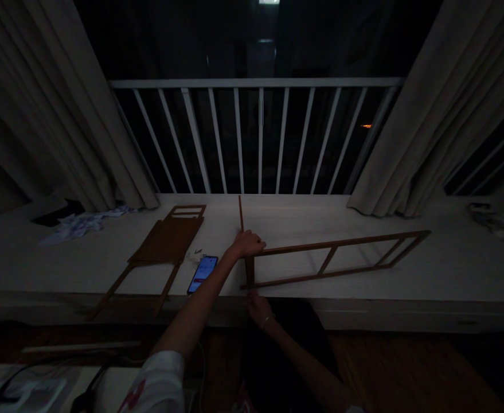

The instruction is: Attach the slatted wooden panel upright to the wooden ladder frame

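Left hand [247,244] curls over the end of a thin, slatted wooden frame [333,257] lying flat on a pale ledge [406,287]. Right hand [258,308] sits just below frame's near corner; grip unreadable in dark. Phone [202,274] glows left of hands.

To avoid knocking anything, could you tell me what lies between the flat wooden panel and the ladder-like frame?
In the head view, a lit phone lies between the panel and the frame, just left of the left hand.
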Demonstrator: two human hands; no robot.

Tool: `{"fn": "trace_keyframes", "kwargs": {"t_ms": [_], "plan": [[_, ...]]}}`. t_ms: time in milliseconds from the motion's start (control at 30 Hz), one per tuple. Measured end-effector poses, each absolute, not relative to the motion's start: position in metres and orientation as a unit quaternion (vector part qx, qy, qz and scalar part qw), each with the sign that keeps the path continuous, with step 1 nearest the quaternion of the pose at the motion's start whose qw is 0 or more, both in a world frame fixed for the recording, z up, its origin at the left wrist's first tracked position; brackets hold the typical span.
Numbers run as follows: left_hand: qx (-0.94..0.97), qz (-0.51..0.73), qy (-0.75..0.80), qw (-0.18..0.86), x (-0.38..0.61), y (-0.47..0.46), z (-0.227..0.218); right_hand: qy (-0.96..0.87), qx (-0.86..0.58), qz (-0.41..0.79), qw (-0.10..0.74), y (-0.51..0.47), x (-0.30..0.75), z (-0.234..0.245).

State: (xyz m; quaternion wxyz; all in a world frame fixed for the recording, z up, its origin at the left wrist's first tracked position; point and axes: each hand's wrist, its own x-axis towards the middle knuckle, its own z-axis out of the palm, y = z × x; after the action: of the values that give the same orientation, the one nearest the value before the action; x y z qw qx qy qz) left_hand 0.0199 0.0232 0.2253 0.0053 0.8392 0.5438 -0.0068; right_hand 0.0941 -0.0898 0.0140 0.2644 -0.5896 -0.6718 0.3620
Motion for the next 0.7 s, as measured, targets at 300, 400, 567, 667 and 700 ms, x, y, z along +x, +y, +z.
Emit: {"fn": "trace_keyframes", "kwargs": {"t_ms": [300,400,567,667,700], "plan": [[0.841,-0.008,0.541,0.008,0.018,0.024,0.224,-0.779,-0.603,0.151,0.084,-0.097,0.100,0.033],[0.839,-0.008,0.543,0.010,0.018,0.025,0.223,-0.772,-0.612,0.154,0.073,-0.097,0.096,0.036],[0.844,-0.005,0.536,0.019,0.018,0.027,0.221,-0.734,-0.644,0.186,0.109,-0.097,0.091,0.033],[0.847,-0.005,0.531,0.011,0.018,0.027,0.221,-0.668,-0.654,0.278,0.218,-0.097,0.091,0.026],[0.847,-0.006,0.532,0.008,0.018,0.027,0.221,-0.632,-0.644,0.331,0.275,-0.096,0.092,0.023]]}}
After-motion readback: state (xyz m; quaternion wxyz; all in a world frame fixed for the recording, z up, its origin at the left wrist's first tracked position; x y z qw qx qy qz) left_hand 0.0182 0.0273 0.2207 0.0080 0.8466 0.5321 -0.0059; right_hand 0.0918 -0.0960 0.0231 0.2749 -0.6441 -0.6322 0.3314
